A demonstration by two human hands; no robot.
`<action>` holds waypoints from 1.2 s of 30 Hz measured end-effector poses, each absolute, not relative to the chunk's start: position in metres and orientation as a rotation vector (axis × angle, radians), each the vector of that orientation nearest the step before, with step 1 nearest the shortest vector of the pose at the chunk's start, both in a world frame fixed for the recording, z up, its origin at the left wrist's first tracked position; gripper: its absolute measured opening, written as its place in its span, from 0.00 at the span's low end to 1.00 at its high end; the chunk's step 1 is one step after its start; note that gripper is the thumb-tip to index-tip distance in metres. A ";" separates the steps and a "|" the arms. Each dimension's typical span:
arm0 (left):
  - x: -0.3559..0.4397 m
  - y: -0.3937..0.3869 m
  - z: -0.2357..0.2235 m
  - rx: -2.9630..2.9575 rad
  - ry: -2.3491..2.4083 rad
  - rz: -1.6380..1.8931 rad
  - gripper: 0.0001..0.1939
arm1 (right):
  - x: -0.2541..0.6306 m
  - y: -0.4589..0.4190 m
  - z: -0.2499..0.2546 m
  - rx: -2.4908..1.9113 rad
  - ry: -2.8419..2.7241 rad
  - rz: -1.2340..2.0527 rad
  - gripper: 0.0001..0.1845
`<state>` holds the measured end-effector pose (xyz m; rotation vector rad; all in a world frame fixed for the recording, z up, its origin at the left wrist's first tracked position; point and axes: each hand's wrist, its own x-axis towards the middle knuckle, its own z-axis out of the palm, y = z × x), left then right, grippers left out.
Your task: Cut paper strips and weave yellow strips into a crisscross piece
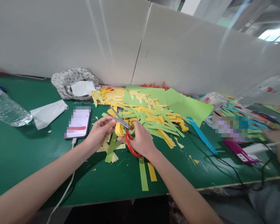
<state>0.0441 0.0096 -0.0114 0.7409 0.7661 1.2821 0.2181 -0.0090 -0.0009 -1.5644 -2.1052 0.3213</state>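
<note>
My left hand (100, 130) pinches a folded yellow paper strip (119, 129) between thumb and fingers. In my right hand (141, 139) is a pair of scissors (131, 143) with red handles. Their metal blades are parted and reach up and left, right at the yellow strip and close to my left fingertips. Behind my hands lies a heap of green and yellow paper strips (154, 119). Woven yellow-and-white paper shapes (140, 95) rest on a green paper sheet (128, 96) at the back. Below my right wrist are a loose green strip (143, 177) and a short yellow strip (152, 172).
A phone (78, 123) on a white cable (66, 188) lies left of my hands, near a water bottle (8, 107) and a tissue (49, 113). To the right are a yellow glue gun (184, 126), a blue strip (202, 135), a magenta power strip (240, 151) and another person's arm (278, 149).
</note>
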 end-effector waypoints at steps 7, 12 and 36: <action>0.044 0.009 -0.009 0.745 0.751 1.270 0.11 | 0.216 -0.010 0.000 -1.558 -2.075 0.294 0.26; 0.045 0.008 -0.007 0.737 0.744 1.261 0.11 | 0.216 -0.010 0.000 -1.541 -2.069 0.284 0.27; 0.042 0.013 -0.015 0.766 0.783 1.284 0.09 | 0.219 -0.006 -0.005 -1.533 -2.112 0.112 0.31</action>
